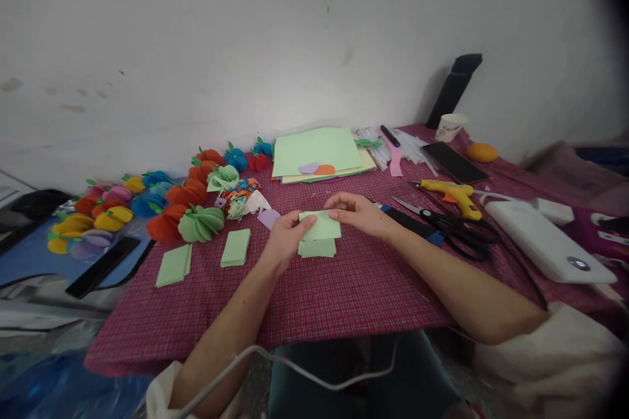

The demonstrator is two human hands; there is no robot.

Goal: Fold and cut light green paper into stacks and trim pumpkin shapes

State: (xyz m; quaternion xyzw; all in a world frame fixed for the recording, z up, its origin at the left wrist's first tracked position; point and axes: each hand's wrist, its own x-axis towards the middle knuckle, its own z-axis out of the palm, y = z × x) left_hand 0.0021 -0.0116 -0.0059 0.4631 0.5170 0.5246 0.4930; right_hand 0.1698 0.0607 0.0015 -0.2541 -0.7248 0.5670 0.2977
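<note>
Pinching green paper (324, 226) at opposite sides — between left hand (285, 236) and right hand (362, 215).

Table (196, 347): was covered in red checked cloth (373, 301) on my remote feed.
Left: I saw green card stacks (235, 247), paper pumpkins (201, 223).
Back: coloured sheets (317, 147) lay piled.
Right: glue gun (449, 192), scissors (435, 219), white device (545, 242) lay.

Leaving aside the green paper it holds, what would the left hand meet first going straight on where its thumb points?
Probably the right hand, at the upper right of the light green paper; depth is unclear in this single view, so the left hand might pass beneath it.
</note>
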